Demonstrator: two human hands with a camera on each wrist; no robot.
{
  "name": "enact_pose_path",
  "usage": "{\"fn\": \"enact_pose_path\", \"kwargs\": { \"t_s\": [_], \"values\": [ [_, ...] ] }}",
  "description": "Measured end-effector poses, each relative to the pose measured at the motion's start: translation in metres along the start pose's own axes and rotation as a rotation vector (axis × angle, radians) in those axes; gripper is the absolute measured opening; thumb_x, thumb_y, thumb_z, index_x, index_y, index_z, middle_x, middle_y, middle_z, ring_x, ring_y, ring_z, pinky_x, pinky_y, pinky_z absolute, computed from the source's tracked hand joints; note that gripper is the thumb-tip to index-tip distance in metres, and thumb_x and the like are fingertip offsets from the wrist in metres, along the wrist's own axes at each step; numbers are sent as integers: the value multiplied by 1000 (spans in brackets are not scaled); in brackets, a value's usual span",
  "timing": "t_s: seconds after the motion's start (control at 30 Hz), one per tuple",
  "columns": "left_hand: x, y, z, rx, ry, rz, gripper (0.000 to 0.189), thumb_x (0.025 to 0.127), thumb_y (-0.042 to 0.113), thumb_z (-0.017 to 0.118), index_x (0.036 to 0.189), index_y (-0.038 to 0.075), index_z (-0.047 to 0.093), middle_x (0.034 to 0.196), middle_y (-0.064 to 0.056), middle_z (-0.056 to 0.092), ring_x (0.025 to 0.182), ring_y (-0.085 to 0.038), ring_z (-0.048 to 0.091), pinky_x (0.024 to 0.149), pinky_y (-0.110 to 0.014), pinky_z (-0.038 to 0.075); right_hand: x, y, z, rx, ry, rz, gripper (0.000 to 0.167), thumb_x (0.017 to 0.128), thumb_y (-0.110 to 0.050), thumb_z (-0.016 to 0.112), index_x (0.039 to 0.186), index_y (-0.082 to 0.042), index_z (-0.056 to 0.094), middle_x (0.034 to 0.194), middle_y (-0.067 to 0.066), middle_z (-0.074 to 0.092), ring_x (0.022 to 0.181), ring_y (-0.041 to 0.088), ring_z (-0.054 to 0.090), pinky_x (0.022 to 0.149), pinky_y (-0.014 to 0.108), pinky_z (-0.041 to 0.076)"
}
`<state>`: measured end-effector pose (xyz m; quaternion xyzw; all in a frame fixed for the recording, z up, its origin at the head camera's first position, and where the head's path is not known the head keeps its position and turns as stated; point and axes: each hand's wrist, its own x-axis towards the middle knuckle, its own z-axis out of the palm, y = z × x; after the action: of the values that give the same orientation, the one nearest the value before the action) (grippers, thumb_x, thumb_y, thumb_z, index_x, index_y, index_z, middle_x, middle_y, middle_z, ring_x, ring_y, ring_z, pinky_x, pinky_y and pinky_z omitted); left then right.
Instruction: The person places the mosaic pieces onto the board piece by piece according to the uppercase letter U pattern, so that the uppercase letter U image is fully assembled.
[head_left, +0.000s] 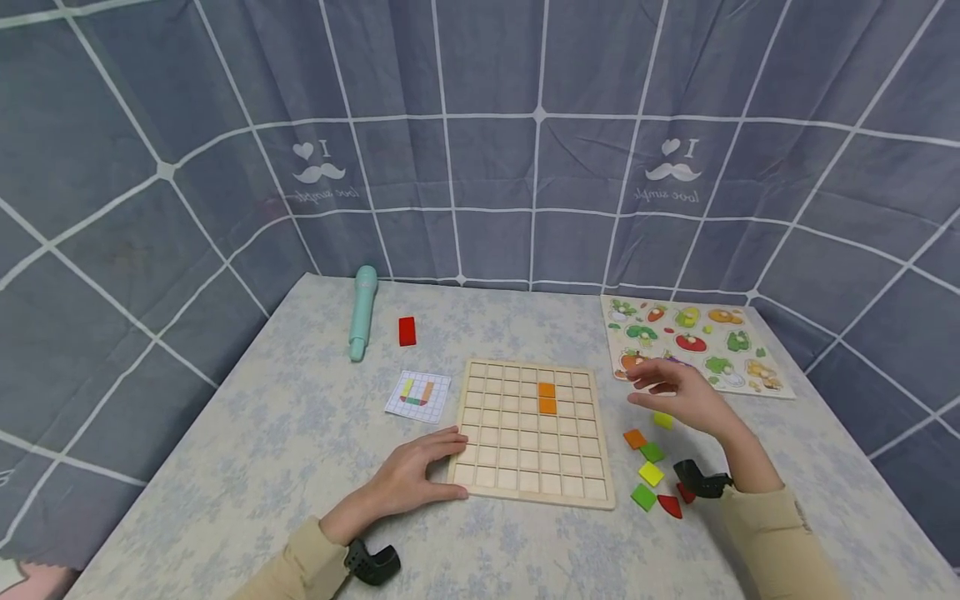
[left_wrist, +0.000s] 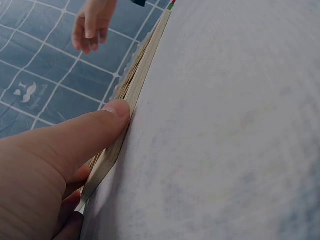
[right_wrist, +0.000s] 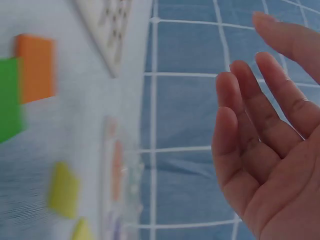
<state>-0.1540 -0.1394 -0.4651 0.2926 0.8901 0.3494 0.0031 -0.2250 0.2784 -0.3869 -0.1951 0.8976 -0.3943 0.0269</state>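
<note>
A wooden grid board lies on the table, with two orange square tiles in its cells, one above the other. My left hand grips the board's near left corner, thumb on the front edge and fingers along the left side. In the left wrist view, the thumb lies against the board's edge. Raised over the table to the right, my right hand is empty, its fingers loosely bent and apart from the thumb. The right wrist view shows its bare palm.
Several loose tiles, among them a green one and a red quarter-round, lie right of the board. A vegetable puzzle board is at back right. Left are a pattern card, a red block and a teal microphone-shaped stick.
</note>
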Motion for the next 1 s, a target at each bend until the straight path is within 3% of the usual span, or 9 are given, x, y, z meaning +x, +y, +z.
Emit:
{"fn": "enact_pose_path", "kwargs": {
  "t_s": [0.43,1.0],
  "values": [
    [0,1,-1,0,5,2,66,77,47,74,128,8,59,136,-5,51,130,-21,42,102,-41,39,-17,24,13,115,-63,90,38,84,-18,72,113,3,61,108,16,63,95,24,60,79,23,51],
    [-1,1,0,11,14,12,66,77,48,73,128,9,59,135,-6,52,130,-21,42,101,-42,40,-18,46,17,90,-153,88,33,83,-18,73,109,0,65,103,11,66,88,18,61,75,26,52]
  ]
}}
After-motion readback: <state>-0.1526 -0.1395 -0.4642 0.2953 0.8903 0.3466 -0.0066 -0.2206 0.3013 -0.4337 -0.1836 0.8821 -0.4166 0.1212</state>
